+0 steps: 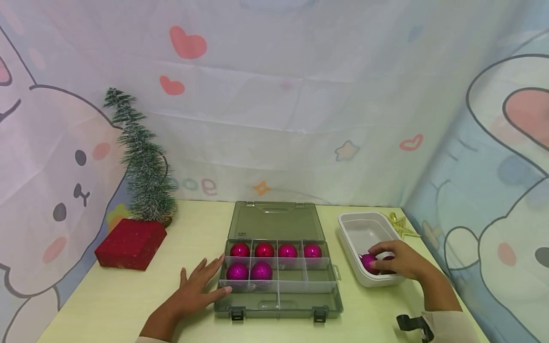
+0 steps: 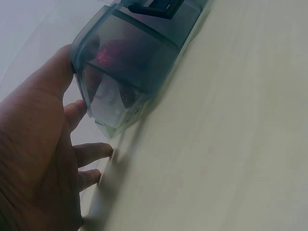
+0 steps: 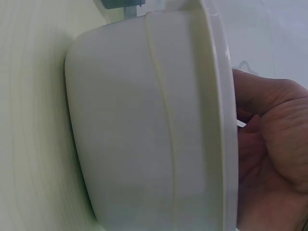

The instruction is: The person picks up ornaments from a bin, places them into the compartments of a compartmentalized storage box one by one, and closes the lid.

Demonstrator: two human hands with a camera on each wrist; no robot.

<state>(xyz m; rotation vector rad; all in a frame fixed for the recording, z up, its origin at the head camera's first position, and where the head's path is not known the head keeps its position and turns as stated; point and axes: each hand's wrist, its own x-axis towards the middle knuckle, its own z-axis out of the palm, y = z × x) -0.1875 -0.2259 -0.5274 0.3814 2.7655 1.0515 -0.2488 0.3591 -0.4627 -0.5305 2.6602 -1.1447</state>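
Observation:
A grey-green clear divided box point(image 1: 310, 300) lies with its lid point(image 1: 275, 221) tipped back. Its back row holds red and pinkish-red baubles point(image 1: 264, 250), one per compartment; two glittery purple baubles point(image 1: 261, 271) sit in the left of the middle row. Fingers spread, my left hand point(image 1: 193, 291) rests against the box's left side, thumb at the front-left rim. My right hand point(image 1: 401, 259) reaches into the white tub point(image 1: 351, 252), fingers and thumb curled about a purple bauble point(image 1: 367, 262). The tub wall point(image 3: 130, 115) hides those fingertips in the right wrist view.
A frosted toy Christmas tree point(image 1: 147, 176) stands at the back left behind a red box point(image 1: 130, 244). Gold star ornaments point(image 1: 403, 226) lie behind the tub at the right. A printed cloth point(image 1: 274, 109) hangs along the table's back edge.

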